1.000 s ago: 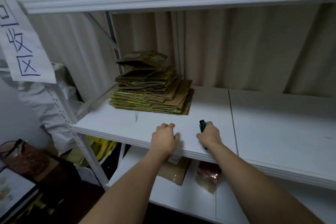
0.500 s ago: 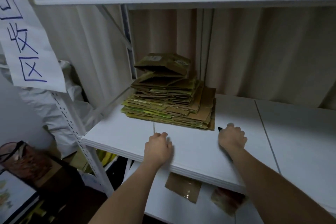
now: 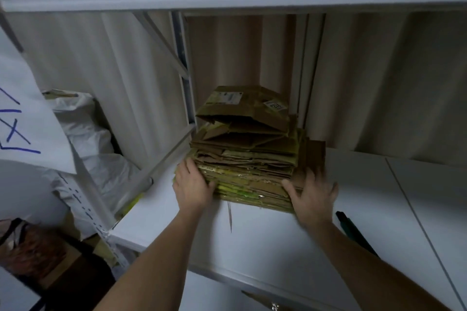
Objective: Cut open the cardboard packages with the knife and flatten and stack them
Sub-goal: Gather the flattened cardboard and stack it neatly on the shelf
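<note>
Left hand [image 3: 193,188] and right hand [image 3: 313,194], fingers spread flat, press the stack [image 3: 249,159] sides, likely squaring it. Knife [image 3: 353,231] parked at 4 o'clock, hands free.

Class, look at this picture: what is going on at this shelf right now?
A person is working bare-handed at a white shelf board. Both hands are on a tall stack of flattened brown and green cardboard packages: the left hand presses its left side and the right hand its right front corner, as if squaring it up. A dark-handled knife lies on the board by the right forearm, in neither hand. The top package is not fully flat.
</note>
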